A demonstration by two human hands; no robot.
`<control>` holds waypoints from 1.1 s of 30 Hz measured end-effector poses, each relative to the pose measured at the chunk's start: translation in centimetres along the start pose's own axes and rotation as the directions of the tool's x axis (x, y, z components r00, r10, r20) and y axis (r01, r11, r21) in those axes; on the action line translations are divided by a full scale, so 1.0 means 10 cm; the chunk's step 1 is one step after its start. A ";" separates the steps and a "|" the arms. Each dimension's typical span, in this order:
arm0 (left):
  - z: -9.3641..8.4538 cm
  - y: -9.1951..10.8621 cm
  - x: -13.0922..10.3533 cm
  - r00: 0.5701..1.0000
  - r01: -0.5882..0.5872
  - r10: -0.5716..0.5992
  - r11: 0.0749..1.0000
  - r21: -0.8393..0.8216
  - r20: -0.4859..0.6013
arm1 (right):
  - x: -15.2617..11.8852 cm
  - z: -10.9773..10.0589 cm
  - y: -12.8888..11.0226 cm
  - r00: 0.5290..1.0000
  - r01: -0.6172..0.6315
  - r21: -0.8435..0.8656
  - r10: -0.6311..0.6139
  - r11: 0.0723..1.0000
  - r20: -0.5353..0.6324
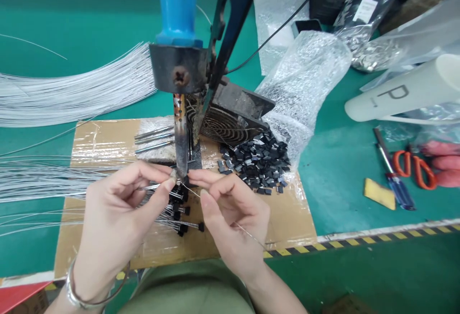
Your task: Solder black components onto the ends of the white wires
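Observation:
My left hand (120, 211) is closed in a pinch on the end of a thin grey cable (150, 187), right beside the tip of a soldering iron (181, 153). The iron has a blue handle and is clamped point down in a black stand (230, 22). My right hand (239, 218) is closed on a thin solder wire (192, 190), which runs through the palm and out past the wrist. Its upper fingertips are close to the iron's tip. Exactly what the tip touches is hidden by my fingers. Under my hands lie cables ending in black connectors (177, 208).
Small black connector pieces (260, 161) are heaped on cardboard (291, 208) at the right, beside a round-grilled fan (230, 125). A cable bundle (72, 96) lies at the left. Farther right are bubble wrap (305, 72), a screwdriver (398, 189), orange-handled scissors (419, 170) and a yellow sponge (379, 194).

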State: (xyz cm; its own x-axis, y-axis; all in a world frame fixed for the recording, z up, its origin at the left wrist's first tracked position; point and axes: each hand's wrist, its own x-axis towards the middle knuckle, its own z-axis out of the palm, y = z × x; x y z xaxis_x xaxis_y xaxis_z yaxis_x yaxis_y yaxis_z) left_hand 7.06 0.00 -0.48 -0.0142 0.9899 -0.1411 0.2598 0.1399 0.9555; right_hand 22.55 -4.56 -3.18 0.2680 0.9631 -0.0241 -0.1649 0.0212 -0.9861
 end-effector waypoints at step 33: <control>-0.01 -0.01 -0.01 1.000 0.022 -0.022 0.999 0.033 -0.009 | -0.04 0.00 0.02 0.999 0.053 -0.093 -0.053 0.994 -0.003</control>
State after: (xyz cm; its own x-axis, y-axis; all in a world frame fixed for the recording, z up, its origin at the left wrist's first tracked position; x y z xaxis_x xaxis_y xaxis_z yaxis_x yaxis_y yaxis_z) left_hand 6.96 -0.14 -0.51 -0.0282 0.9867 -0.1600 0.2916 0.1613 0.9429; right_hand 22.38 -4.96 -3.38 0.2793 0.9598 0.0280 -0.0616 0.0470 -0.9970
